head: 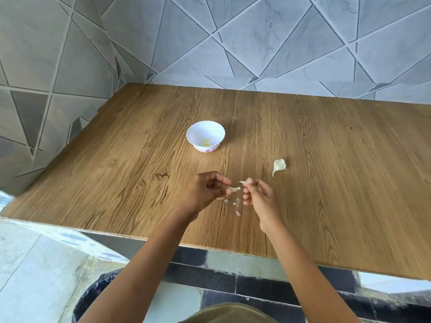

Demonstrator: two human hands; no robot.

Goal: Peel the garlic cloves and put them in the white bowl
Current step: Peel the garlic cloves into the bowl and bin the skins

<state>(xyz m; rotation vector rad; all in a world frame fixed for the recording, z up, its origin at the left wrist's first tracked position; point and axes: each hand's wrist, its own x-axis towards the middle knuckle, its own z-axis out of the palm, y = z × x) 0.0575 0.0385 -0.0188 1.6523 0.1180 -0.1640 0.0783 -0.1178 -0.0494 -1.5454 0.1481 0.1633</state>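
Above the wooden table's (326, 159) near edge, left hand (205, 190) is pinching a garlic clove (234, 189) and right hand (258, 197) is pinching a pale strip (243, 182). Peel scraps (236, 202) are lying beneath. White bowl (218, 136) is sitting farther back, holding a peeled clove (206, 142); garlic chunk (279, 166) is lying to its right.

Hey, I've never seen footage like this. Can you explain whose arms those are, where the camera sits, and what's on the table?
No machine here: a person works with bare hands, and the one picture comes from a camera worn on their head, looking down. The left hand pinches a small pale garlic piece; the right hand pinches a second piece, clove or skin I cannot tell. On the wooden table stand a white bowl with something yellowish inside and a partial garlic bulb nearer the right hand, with peel scraps lying below the hands.
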